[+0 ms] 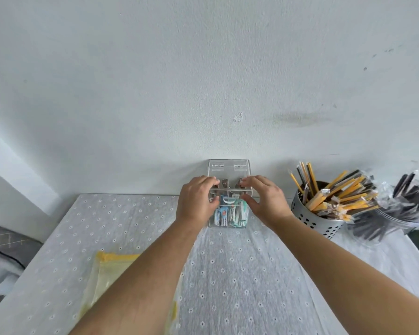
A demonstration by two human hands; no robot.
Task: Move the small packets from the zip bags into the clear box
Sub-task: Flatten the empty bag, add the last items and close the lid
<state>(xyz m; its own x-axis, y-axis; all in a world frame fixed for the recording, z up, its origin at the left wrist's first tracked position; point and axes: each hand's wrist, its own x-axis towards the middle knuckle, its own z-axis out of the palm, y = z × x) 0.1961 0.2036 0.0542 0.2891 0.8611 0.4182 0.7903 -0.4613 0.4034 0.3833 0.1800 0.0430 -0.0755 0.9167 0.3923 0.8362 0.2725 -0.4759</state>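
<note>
Two bare forearms reach up from the bottom edge, across a bench [228,274] covered in grey cloth with small white flowers. Toward the viewer and left of the clear box [229,189], a yellow-edged zip bag [102,274] lies flat on the cloth, partly hidden under the left forearm; whether anything is inside cannot be told.

Against the white wall at the far edge of the bench stands the clear box, its hinged lid upright behind it. Small packets [230,213], blue, white and pale green, stand packed inside it, with more grey ones showing at the top.

At the box's left side, the left hand [196,201] curls its fingers [209,181] over the rim and wall, gripping the box. At its right side, the right hand [267,201] does the same, fingers bent over the top edge and thumb pressed on the front wall.

Right of the box, a perforated metal cup [310,218] holds yellow and dark wrapped sticks. Just beyond it, a clear bag [385,218] is full of dark sticks.
</note>
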